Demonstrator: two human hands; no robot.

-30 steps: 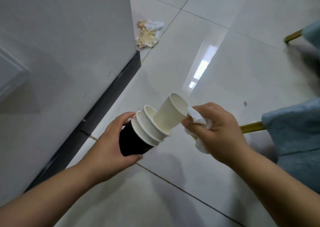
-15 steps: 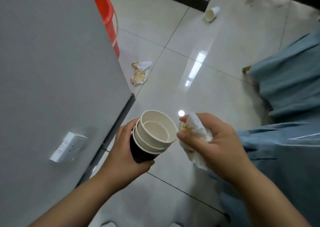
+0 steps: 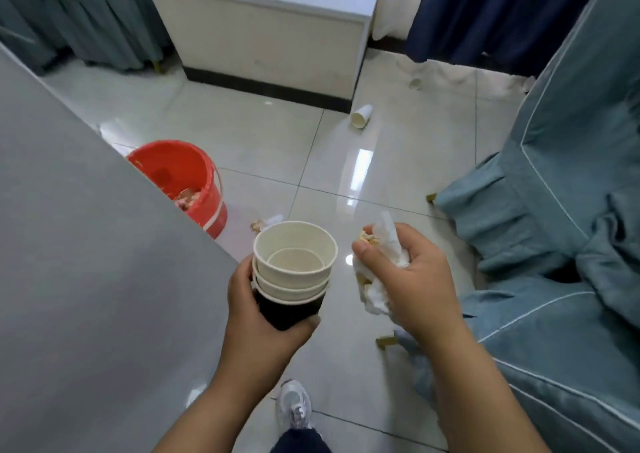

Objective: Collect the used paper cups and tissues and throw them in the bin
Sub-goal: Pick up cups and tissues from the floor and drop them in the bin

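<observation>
Carrying: left hand (image 3: 263, 317) is gripping stacked cups (image 3: 294, 269); right hand (image 3: 415, 286) is clutching crumpled tissues (image 3: 375, 297).
Red bin (image 3: 214, 217): standing ahead-left (partly hidden).
Next: probably stepping closer, dropping both in.

Floor (image 3: 263, 134): glossy pale tiles, from where I watch.
Bucket (image 3: 194, 182): red, upright, at my left.
Cup (image 3: 361, 116): on its side, near the cabinet (image 3: 270, 47) corner.
Tissue (image 3: 266, 223): crumpled, just right of the bucket.
</observation>
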